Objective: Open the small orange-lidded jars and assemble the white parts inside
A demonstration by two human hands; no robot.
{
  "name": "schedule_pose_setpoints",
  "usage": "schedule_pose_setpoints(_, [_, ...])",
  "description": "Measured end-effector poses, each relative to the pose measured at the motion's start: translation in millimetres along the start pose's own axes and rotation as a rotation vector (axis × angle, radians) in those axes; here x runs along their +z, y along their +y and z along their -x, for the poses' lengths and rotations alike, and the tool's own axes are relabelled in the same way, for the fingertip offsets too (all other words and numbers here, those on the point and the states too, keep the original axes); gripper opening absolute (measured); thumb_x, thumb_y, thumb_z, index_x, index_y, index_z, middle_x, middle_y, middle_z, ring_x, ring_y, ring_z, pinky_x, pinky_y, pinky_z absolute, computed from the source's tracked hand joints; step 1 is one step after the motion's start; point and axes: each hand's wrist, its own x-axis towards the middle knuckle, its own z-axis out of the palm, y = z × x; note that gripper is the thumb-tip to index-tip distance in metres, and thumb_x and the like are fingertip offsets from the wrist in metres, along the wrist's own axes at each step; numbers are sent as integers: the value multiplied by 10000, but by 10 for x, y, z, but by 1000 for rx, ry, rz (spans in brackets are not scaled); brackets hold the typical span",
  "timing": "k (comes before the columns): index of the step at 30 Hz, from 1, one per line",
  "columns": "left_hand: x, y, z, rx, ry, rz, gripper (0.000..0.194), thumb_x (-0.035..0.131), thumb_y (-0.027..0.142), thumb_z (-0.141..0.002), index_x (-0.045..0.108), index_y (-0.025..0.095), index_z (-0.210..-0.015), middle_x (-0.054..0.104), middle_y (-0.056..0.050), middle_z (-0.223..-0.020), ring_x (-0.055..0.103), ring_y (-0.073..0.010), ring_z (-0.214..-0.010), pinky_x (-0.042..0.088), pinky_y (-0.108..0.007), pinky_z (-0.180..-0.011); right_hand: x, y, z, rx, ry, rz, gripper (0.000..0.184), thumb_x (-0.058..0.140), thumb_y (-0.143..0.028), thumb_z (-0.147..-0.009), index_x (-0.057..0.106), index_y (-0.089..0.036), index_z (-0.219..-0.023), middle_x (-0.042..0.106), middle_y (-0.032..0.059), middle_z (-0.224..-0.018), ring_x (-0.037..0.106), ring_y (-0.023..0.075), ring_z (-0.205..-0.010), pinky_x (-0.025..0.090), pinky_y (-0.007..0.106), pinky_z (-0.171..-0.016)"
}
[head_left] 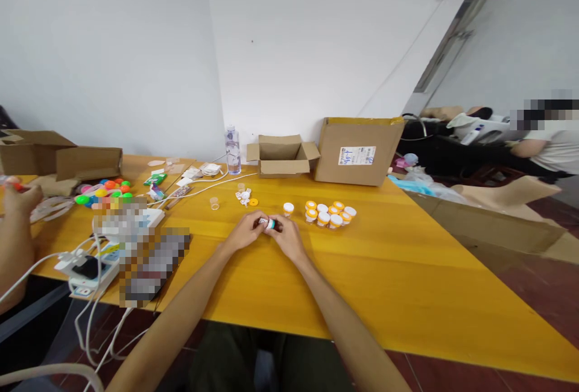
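Left grip (pixel 246 231) and right grip (pixel 286 237) pinch one piece (pixel 270 223) between them; bench (pixel 280 283) contact cannot be told. Its long axis appears to run crosswise, hand to hand; neither is nearer. A tub (pixel 288 207) stands just beyond the right grip.

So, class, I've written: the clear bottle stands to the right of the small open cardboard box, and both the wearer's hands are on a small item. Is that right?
Not quite: the head view shows the clear bottle standing to the left of the small open cardboard box. The rest holds: the left hand and right hand are both on a small item.
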Motion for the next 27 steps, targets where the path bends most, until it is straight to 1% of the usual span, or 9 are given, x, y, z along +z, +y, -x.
schedule_pose_setpoints(7, [6,-4,-16,-5,7,31,151,536,242,-872,663,194,-806,682,-10,-810,598,-173,-785,491,-300,-813,-8,-4,-3,4,-18,3,170,700,-240,-689,734,-215,-854,739,7,-810,680,208,-749,548,334,-734])
schedule_pose_setpoints(13, [7,-24,-23,-11,16,52,167,562,272,-864,697,194,-802,703,-18,-805,611,-187,-789,495,-312,-811,-5,4,3,-13,-10,25,152,706,-257,-706,738,-217,-849,735,6,-795,671,205,-728,544,333,-718])
schedule_pose_setpoints(20, [3,-32,-25,-29,23,64,188,585,315,-864,708,198,-782,701,-15,-775,618,-187,-771,501,-311,-796,-11,-48,30,-74,22,142,92,699,-271,-735,735,-243,-815,717,2,-768,635,200,-721,525,321,-703])
schedule_pose_setpoints(27, [-16,-38,-30,-12,2,91,206,579,325,-860,702,190,-764,693,-14,-754,605,-178,-737,497,-300,-763,-10,-58,27,-56,8,139,109,696,-228,-721,738,-239,-821,715,-1,-776,634,198,-720,517,316,-703])
